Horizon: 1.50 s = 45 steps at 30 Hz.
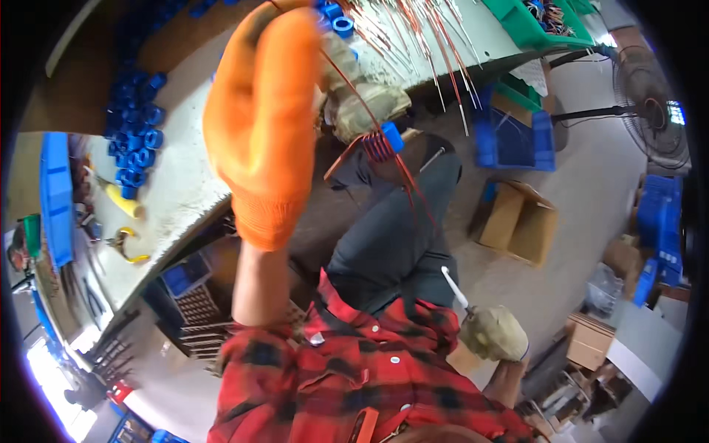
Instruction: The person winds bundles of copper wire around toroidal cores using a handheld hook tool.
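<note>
My left hand, in an orange glove, is raised over the bench with its fingers together around a reddish-brown wire. From behind the glove this wire slants down to a blue ring with several turns of wire wound on it. Loose wire ends hang below the ring. A lumpy, dirty off-white wrapped piece sits beside the ring at the bench edge. Low at my right side, my right hand, in a dirty pale glove, is closed on a white rod-like tool with a bent tip.
The bench carries piled blue rings, cut wires, yellow-handled pliers and a green bin. A blue crate, an open cardboard box and a fan stand to the right.
</note>
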Each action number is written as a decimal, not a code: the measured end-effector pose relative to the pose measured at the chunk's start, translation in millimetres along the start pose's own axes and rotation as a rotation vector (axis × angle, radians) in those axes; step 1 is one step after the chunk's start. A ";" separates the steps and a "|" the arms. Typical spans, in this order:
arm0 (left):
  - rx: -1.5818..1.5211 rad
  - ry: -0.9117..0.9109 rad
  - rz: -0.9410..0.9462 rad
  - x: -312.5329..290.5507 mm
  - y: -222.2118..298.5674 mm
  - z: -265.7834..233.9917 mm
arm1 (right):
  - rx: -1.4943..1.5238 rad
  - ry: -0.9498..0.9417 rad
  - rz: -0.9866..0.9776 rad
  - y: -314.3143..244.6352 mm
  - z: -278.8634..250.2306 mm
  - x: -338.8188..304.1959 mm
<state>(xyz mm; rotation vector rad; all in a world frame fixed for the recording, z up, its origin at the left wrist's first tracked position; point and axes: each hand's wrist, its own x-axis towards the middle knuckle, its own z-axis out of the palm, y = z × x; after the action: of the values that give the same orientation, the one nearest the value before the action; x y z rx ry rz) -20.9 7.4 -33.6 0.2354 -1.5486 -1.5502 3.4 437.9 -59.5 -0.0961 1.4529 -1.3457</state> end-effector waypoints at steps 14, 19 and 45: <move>0.306 0.123 0.124 -17.7 14.0 -1.7 | 0.517 -0.091 -0.251 4.7 34.9 58.9; 0.989 -0.651 0.853 -11.9 46.7 9.3 | -0.177 0.090 0.244 19.1 -56.2 -4.7; 0.411 -0.271 -0.397 37.3 12.4 41.9 | -0.068 -0.017 -0.122 -105.2 65.8 133.5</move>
<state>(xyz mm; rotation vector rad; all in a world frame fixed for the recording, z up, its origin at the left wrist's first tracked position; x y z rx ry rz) -65.5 13.5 2.1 0.6153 -2.1315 -1.5915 -62.6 268.4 -49.0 -0.2430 1.4991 -1.3901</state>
